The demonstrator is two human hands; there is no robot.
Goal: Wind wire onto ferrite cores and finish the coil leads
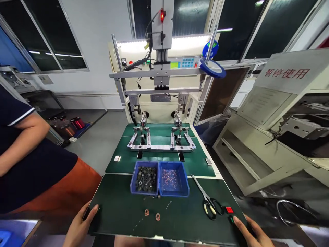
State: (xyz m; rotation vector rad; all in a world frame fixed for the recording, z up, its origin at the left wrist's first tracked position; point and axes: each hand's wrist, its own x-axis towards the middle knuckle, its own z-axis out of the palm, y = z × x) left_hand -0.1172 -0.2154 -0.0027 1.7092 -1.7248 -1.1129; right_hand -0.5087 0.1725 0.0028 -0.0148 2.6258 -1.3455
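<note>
Resting at the near right edge of the dark green tabletop (120, 199), the small green button (232, 220) sits at the right hand's (253, 233) index fingertip, eleven o'clock from its palm; that hand is much nearer, fingers parted, no held object visible. The button's long axis I can't tell. A square red button (229, 209) lies just beyond, then black-handled scissors (205, 196) at ten, blades toward eleven. Two copper-wound ring cores (146, 212) lie at nine; the left hand (81, 224), thumb and fingers spread, is at the left edge.
</note>
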